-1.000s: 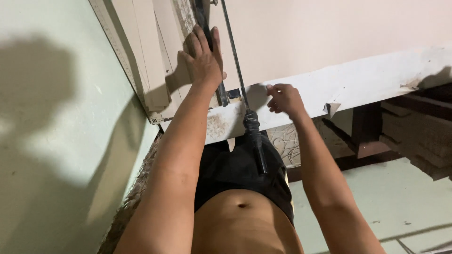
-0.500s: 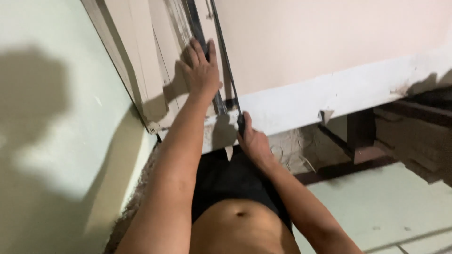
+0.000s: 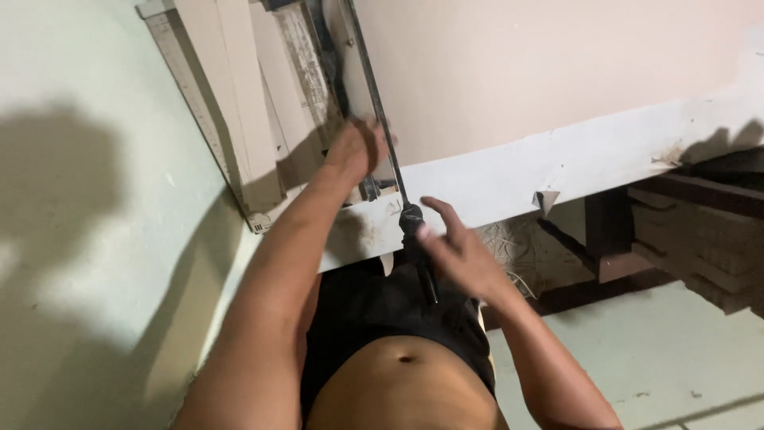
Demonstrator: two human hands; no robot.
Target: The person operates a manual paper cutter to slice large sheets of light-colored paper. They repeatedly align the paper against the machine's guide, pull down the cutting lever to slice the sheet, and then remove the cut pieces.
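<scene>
Left hand [image 3: 358, 147] blurred; fingers look bunched, but cannot tell if they grip anything. Hand sits on cutter board, just left of thin metal rod [image 3: 374, 103].

Rod's far end cut off at top edge. Long axis runs from far, slightly left, to near, slightly right. Black taped handle [image 3: 420, 255] is near end, past white table edge [image 3: 557, 171], above black shorts [image 3: 382, 306].

Right hand [image 3: 461, 255] open, fingers spread loose, just right of handle, maybe touching; hard to tell.

Stack of tan boards [image 3: 247, 103] at left against wall.
</scene>
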